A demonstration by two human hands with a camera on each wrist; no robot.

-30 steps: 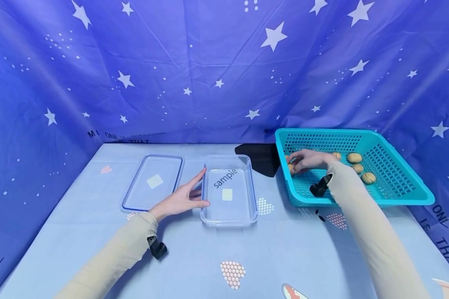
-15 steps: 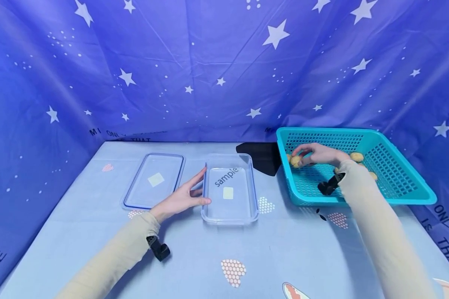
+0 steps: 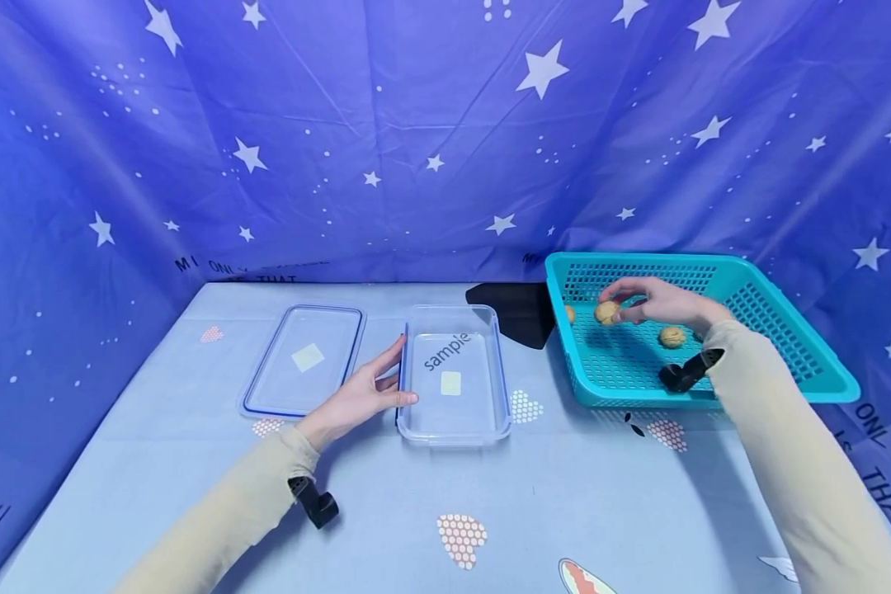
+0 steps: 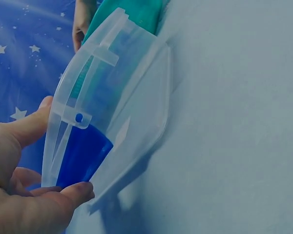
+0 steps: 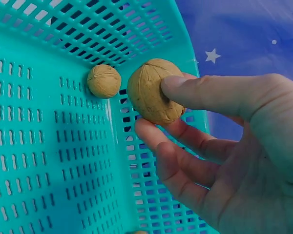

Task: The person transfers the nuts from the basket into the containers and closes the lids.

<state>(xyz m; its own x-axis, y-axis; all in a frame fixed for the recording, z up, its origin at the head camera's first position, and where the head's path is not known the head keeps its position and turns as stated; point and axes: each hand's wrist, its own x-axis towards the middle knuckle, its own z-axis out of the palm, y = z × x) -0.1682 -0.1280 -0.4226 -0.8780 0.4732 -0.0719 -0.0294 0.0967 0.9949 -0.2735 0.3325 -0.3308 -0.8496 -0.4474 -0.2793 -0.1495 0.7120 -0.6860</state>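
- Over the teal basket at right, right hand pinches a walnut between thumb and fingers, lifted; pick step looks underway.
- Next likely calls for a carry left to the clear container, which holds nothing.
- Left hand, fingers straight, steadies the container's left wall.
- Basket holds two more walnuts in view; lid lies left of the container.

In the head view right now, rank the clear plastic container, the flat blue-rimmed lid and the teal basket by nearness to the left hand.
1. Clear plastic container, touched at its left wall by the left hand.
2. Flat blue-rimmed lid, just left of it.
3. Teal basket, far right.
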